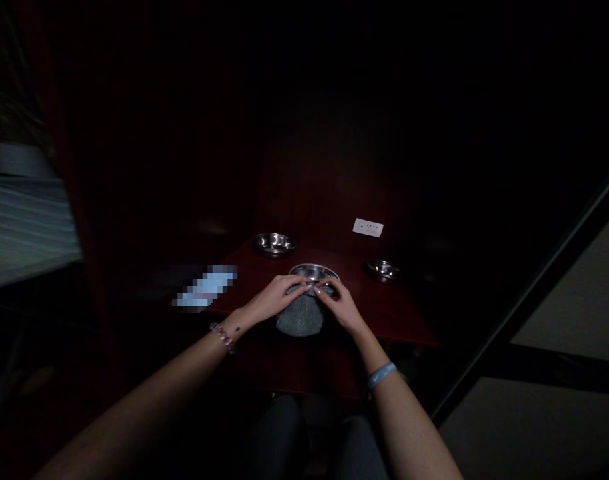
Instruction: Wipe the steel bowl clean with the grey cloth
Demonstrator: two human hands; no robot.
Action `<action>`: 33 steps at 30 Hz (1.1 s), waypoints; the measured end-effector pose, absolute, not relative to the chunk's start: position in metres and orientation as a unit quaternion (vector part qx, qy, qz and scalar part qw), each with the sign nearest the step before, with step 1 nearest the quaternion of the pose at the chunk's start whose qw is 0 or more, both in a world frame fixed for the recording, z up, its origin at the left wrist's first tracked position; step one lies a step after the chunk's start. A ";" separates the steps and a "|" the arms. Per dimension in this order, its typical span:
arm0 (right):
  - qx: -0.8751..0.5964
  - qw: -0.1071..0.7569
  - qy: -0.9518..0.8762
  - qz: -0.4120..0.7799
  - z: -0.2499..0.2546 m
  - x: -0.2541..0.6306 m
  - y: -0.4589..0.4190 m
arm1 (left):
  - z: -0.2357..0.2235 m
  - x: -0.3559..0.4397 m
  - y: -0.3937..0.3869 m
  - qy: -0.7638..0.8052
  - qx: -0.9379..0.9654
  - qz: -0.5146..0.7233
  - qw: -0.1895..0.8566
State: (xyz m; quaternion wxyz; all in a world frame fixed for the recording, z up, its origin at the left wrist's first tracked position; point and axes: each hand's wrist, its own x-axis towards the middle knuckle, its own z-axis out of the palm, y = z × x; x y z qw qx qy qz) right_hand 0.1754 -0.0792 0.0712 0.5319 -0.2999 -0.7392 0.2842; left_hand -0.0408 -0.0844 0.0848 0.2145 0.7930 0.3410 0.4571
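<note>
My left hand (278, 295) and my right hand (343, 308) meet at a steel bowl (315, 269) near the table's front edge. Between them is a grey cloth (300, 316), pinched at its upper edge by the fingertips of both hands at the near rim of the bowl. The lower part of the cloth hangs down towards me over the table's edge. Fingers and cloth cover the bowl's near side, and what is inside it is hard to make out.
Two more steel bowls stand on the dark red table (384, 313): one bowl (274, 245) at the back left, a smaller bowl (383, 270) at the right. A blurred-out bright screen (207, 288) lies at the left. Behind is a white socket panel (367, 228). The surroundings are very dark.
</note>
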 end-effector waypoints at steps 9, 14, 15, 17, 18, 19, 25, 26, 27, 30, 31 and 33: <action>-0.320 0.456 -0.761 0.333 0.065 0.180 -0.079 | 0.080 -0.043 -0.081 0.334 0.788 0.459 0.238; -0.352 0.453 -0.757 0.314 0.059 0.187 -0.072 | 0.078 -0.055 -0.081 0.349 0.815 0.412 0.212; -0.354 0.459 -0.753 0.311 0.058 0.188 -0.071 | 0.078 -0.057 -0.081 0.353 0.816 0.404 0.215; -0.354 0.475 -0.746 0.304 0.059 0.189 -0.071 | 0.076 -0.061 -0.081 0.356 0.815 0.397 0.226; -0.353 0.481 -0.745 0.300 0.060 0.189 -0.072 | 0.074 -0.062 -0.081 0.356 0.814 0.398 0.231; -0.354 0.484 -0.744 0.295 0.061 0.189 -0.072 | 0.073 -0.062 -0.081 0.354 0.812 0.402 0.234; -0.361 0.499 -0.741 0.268 0.065 0.191 -0.071 | 0.063 -0.062 -0.079 0.363 0.808 0.390 0.251; -0.359 0.501 -0.741 0.265 0.065 0.191 -0.070 | 0.063 -0.062 -0.079 0.365 0.810 0.383 0.254; -0.358 0.502 -0.743 0.261 0.064 0.192 -0.069 | 0.062 -0.062 -0.080 0.366 0.811 0.378 0.255; -0.369 0.493 -0.747 0.251 0.063 0.193 -0.067 | 0.062 -0.060 -0.080 0.367 0.812 0.383 0.242; -0.375 0.490 -0.746 0.251 0.063 0.192 -0.067 | 0.062 -0.059 -0.081 0.368 0.810 0.391 0.235; -0.381 0.492 -0.739 0.258 0.064 0.191 -0.069 | 0.063 -0.058 -0.082 0.370 0.805 0.405 0.225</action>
